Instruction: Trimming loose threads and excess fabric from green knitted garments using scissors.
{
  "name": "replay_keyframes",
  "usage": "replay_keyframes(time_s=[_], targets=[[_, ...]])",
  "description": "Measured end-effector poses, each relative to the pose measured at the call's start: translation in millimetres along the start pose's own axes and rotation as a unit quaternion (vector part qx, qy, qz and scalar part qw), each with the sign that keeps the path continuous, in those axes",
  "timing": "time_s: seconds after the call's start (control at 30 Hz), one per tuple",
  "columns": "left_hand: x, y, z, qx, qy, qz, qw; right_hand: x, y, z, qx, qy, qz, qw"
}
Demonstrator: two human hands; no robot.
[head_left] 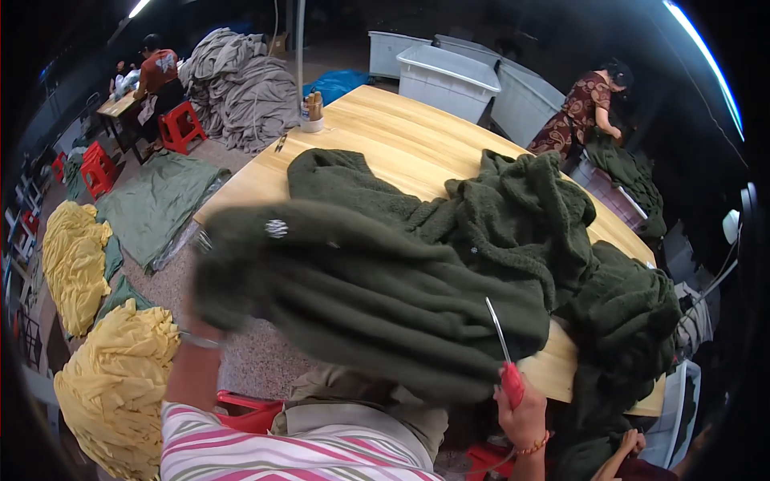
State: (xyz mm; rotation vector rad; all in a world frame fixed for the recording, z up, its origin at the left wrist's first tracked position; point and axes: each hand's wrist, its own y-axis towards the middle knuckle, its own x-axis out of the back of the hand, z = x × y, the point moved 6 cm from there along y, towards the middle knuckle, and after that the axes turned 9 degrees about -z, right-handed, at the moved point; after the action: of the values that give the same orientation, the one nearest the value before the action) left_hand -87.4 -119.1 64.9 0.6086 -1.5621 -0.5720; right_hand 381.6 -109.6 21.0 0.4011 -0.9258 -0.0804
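A dark green fleece garment (pixel 361 289) stretches in front of me, raised above the near edge of the table. Its left end is blurred and drapes over my left hand, so those fingers are hidden; only my left forearm (pixel 192 369) and wrist show below the cloth. My right hand (pixel 521 413) is closed around the red handle of a tool (pixel 511 385) with a slim metal shaft, which points up and lies across the garment's right part. More dark green fleece (pixel 521 200) is heaped behind it on the wooden table (pixel 385 120).
Dark green cloth (pixel 630 305) also hangs off the table's right side. A small tub of tools (pixel 312 120) stands at the far left corner. Yellow cloth piles (pixel 116 385) lie on the left floor. Grey bins (pixel 445 76) stand behind; a co-worker (pixel 589 104) handles green cloth at right.
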Motion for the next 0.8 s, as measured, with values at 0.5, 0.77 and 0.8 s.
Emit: replay_keyframes(time_s=[0.5, 0.77, 0.8], targets=[[139.9, 183.5, 150.0, -0.053, -0.154, -0.178, 0.97, -133.3, 204.2, 53.3, 0.115, -0.176, 0.1, 0.973], [81.0, 278.7, 199.7, 0.217, -0.6, -0.215, 0.74, -204.8, 217.7, 60.9, 0.239, -0.242, 0.209, 0.917], [64.9, 285.9, 209.9, 0.242, -0.6, -0.219, 0.73, -201.5, 207.3, 58.7, 0.249, -0.24, 0.23, 0.91]])
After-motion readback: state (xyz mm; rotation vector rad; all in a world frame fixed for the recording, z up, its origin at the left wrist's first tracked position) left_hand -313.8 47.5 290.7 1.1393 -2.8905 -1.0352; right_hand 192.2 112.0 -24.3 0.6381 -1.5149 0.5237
